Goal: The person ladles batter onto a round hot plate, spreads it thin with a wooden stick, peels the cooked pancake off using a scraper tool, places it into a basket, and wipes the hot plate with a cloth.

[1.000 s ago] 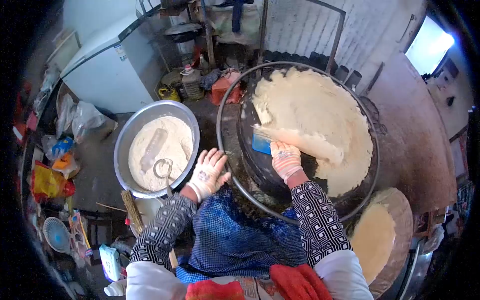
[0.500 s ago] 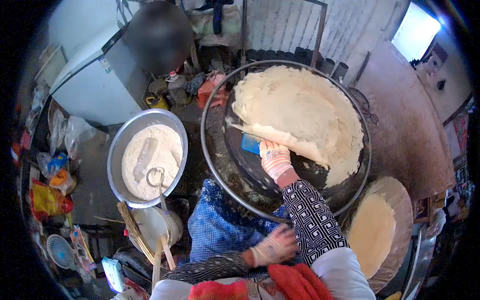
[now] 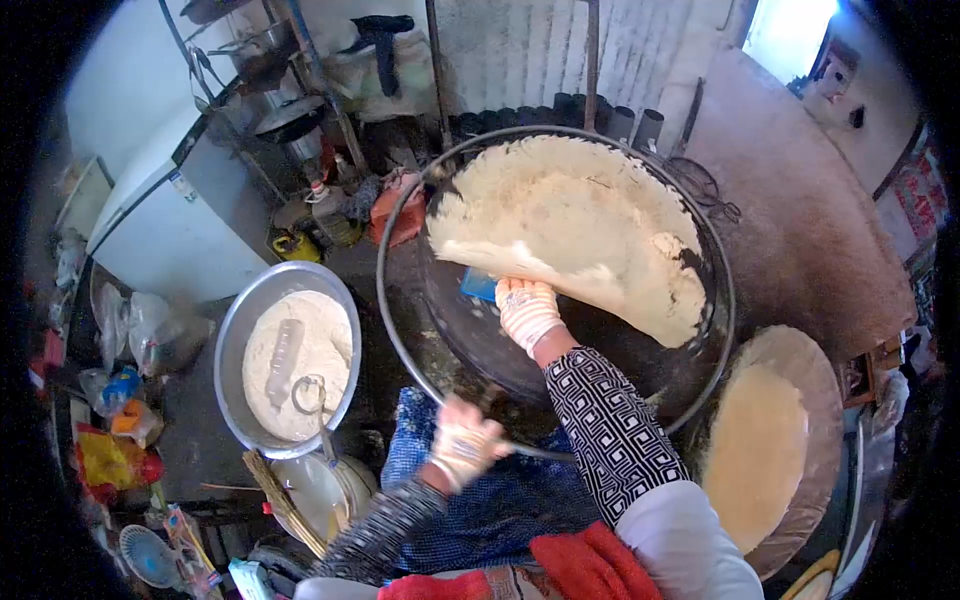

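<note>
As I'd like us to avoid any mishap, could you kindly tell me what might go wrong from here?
The thin sheet might tear where the blue scraper in the right hand meets its folded edge. Its ragged border could crumble. The left hand, blurred near the metal ring, might knock it.

Open strip on dark griddle point(image 3: 470, 328), left of right hand point(image 3: 528, 315) and blue scraper point(image 3: 477, 284). Metal ring point(image 3: 383, 298) circles griddle; any low approach meets it. Right forearm point(image 3: 612, 425) crosses ring's near side; left hand point(image 3: 466, 442), blurred, appears at ring's near-left edge. Flatbread point(image 3: 580, 225) covers far side. Basin point(image 3: 222, 362) stands left, narrow floor gap between. Tub point(image 3: 822, 430) crowds ring's right.
</note>
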Demonstrator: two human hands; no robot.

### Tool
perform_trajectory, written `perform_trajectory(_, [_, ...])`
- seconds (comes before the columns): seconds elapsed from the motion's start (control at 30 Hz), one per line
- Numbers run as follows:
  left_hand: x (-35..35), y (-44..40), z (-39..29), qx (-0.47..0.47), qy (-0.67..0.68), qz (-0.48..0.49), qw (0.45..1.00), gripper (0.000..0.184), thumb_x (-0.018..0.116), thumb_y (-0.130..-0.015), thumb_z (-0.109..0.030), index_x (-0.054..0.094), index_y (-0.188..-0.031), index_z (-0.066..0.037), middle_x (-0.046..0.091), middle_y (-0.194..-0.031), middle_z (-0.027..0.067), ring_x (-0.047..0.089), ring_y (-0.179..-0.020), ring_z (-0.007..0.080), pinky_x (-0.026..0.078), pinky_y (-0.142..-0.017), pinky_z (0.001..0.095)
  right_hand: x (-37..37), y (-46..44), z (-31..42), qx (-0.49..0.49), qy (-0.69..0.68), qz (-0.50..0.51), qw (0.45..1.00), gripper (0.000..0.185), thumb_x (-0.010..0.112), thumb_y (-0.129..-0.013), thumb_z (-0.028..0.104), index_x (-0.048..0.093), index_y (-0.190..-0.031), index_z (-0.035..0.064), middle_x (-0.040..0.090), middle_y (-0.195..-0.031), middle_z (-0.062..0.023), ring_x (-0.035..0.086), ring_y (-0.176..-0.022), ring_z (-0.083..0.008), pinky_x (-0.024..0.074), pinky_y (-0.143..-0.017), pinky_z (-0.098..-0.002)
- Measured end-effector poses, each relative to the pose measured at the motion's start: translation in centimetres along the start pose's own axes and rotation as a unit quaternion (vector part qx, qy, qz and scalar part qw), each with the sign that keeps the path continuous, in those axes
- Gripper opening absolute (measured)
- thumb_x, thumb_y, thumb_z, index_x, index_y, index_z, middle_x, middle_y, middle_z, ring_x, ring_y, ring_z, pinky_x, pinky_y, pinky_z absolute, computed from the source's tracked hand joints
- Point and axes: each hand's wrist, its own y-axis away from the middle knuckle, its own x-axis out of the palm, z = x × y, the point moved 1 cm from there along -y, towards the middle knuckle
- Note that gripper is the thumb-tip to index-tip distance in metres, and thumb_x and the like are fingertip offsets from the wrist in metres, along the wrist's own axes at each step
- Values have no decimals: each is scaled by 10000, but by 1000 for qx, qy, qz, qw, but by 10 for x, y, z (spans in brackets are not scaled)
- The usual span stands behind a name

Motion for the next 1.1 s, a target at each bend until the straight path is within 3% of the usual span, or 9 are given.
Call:
perform_trajectory(0.23, [25, 58, -146, 202, 249, -59, 945, 502, 574, -864, -345, 516, -1329, -166, 522, -1312, 150, 473, -1242, 354, 353, -1067, 515, -41, 5, -7, 31, -80, 100, 991, 414, 430, -939, 154, 508, -1314, -3, 611, -1259, -194, 613, -1146, -288, 493, -920, -433])
perform_trajectory(0.37, [8, 75, -123, -3, 351, 198, 915, 516, 470, -958, -430, 480, -1361, -108, 506, -1334, 201, 473, -1235, 389, 372, -1051, 497, -20, 3, -10, 40, -74, 43, 996, 392, 431, -922, 154, 541, -1273, 17, 670, -1136, -174, 671, -1024, -271, 519, -858, -405])
perform_trajectory(0.6, [42, 75, -125, -6, 347, 270, 898, 553, 405, -990, -479, 498, -1334, -56, 500, -1329, 237, 498, -1203, 407, 412, -1023, 469, -12, 5, -20, 83, -69, 23, 994, 356, 461, -912, 147, 577, -1230, 37, 681, -1117, -170, 677, -1015, -288, 525, -851, -426])
perform_trajectory(0.73, [16, 81, -116, 44, 431, -11, 901, 372, 541, -958, -315, 582, -1210, -44, 603, -1163, 204, 582, -1069, 376, 487, -916, 445, -26, 2, -23, 102, -99, 59, 988, 354, 497, -905, 151, 593, -1224, 28, 677, -1145, -174, 659, -1064, -295, 514, -890, -447])
perform_trajectory(0.83, [-67, 53, -62, 44, 469, -108, 876, 309, 672, -781, -101, 603, -1067, -4, 631, -961, 185, 616, -893, 370, 518, -766, 446, -12, 3, -24, 85, -49, -11, 995, 315, 479, -890, 146, 611, -1156, 38, 707, -1035, -159, 700, -947, -270, 532, -811, -421])
perform_trajectory(0.9, [-87, 46, -31, -7, 300, -230, 926, 367, 652, -777, -100, 570, -1116, 14, 612, -1028, 193, 602, -910, 394, 503, -806, 459, -9, 1, -26, 91, -37, -10, 995, 313, 482, -889, 148, 615, -1151, 43, 710, -1027, -156, 698, -951, -278, 526, -826, -433])
perform_trajectory(0.97, [-86, 36, 5, -53, 181, -202, 961, 416, 572, -879, -281, 546, -1192, -9, 557, -1162, 170, 474, -1163, 355, 374, -997, 519, -11, 4, -25, 91, -25, -16, 995, 326, 476, -893, 153, 610, -1170, 47, 693, -1095, -155, 668, -1031, -295, 504, -878, -460])
perform_trajectory(1.03, [-45, 27, 21, -59, -20, -50, 997, 289, 512, -917, -401, 576, -1017, -137, 567, -1043, 69, 484, -1044, 297, 362, -980, 512, 24, -1, -25, 76, -22, -112, 991, 340, 460, -905, 165, 607, -1195, 68, 665, -1164, -161, 633, -1092, -314, 479, -928, -471])
perform_trajectory(1.1, [-11, 30, -6, -11, -75, 108, 991, 246, 531, -903, -427, 585, -831, -198, 566, -819, 18, 530, -840, 252, 392, -901, 479, 21, -5, -26, 79, -71, -53, 993, 354, 428, -928, 193, 604, -1220, 99, 623, -1241, -165, 588, -1159, -335, 438, -992, -478])
